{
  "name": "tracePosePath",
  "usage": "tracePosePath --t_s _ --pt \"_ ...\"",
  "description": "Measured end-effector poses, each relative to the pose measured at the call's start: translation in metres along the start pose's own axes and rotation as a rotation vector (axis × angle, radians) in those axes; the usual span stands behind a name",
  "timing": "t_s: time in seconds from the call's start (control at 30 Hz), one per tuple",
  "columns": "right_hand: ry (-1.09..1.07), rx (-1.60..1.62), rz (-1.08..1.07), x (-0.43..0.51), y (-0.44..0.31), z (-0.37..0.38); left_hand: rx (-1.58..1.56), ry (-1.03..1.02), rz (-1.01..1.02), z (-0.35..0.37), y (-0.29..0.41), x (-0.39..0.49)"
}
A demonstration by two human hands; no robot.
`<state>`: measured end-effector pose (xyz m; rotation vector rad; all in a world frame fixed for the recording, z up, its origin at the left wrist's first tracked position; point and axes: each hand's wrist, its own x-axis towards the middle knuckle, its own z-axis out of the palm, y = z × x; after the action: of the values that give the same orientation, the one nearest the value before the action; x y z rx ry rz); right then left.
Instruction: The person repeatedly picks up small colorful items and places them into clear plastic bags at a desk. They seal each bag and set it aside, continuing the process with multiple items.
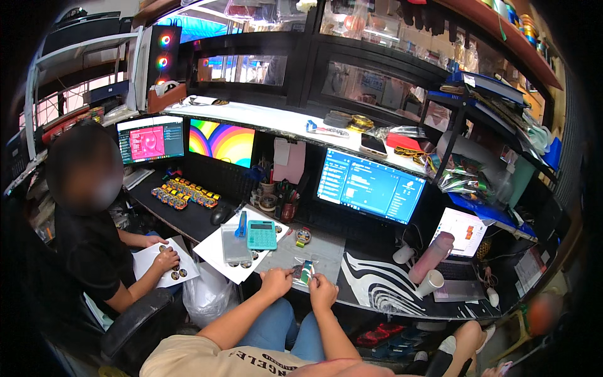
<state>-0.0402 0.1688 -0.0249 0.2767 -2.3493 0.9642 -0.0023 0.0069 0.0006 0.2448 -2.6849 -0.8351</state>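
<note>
Between my two hands, at the desk's front edge, lies a clear plastic bag (301,282) with a medal and its folded green and red ribbon (306,272) inside. My left hand (277,282) pinches the bag's left side. On its right side, the fingertips of my right hand (322,288) hold the edge near the ribbon. Just beyond, a round medal (303,237) with a yellow-green ribbon rests on the grey desk mat. To the left, a teal calculator (262,234), a blue cutter knife (241,224) and clear plastic sleeves (232,249) lie on white sheets with round printed stickers.
At the left a co-worker (94,245) handles a sticker sheet (162,264). Rows of medals (186,193) lie on the desk beyond a black mouse (219,215). Right of me stand a pink bottle (431,257), a paper cup (429,282) and a laptop (454,278). A plastic bag (209,294) hangs below the desk edge.
</note>
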Motion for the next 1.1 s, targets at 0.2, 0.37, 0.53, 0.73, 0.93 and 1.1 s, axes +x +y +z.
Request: tracePosePath --t_s 0.2,0.37,0.53,0.73,0.93,1.1 --pt "-0.02 -0.001 -0.006 -0.001 0.001 0.001 -0.017 0.054 0.009 0.0 0.001 -0.002" --pt "-0.029 -0.018 0.005 -0.001 0.003 0.003 -0.036 0.0 -0.019 -0.001 0.001 -0.001" --pt "-0.006 -0.022 -0.029 -0.002 0.005 0.004 0.001 0.027 -0.012 0.001 0.001 -0.001" --pt "0.01 -0.027 -0.043 -0.003 0.005 0.005 0.013 0.028 -0.026 0.001 0.001 -0.003" --pt "-0.001 -0.057 -0.06 -0.002 0.002 0.001 -0.033 -0.051 -0.065 -0.009 0.007 0.0" --pt "-0.03 -0.026 -0.014 -0.003 -0.004 -0.007 0.082 -0.025 -0.037 -0.009 0.022 -0.001"
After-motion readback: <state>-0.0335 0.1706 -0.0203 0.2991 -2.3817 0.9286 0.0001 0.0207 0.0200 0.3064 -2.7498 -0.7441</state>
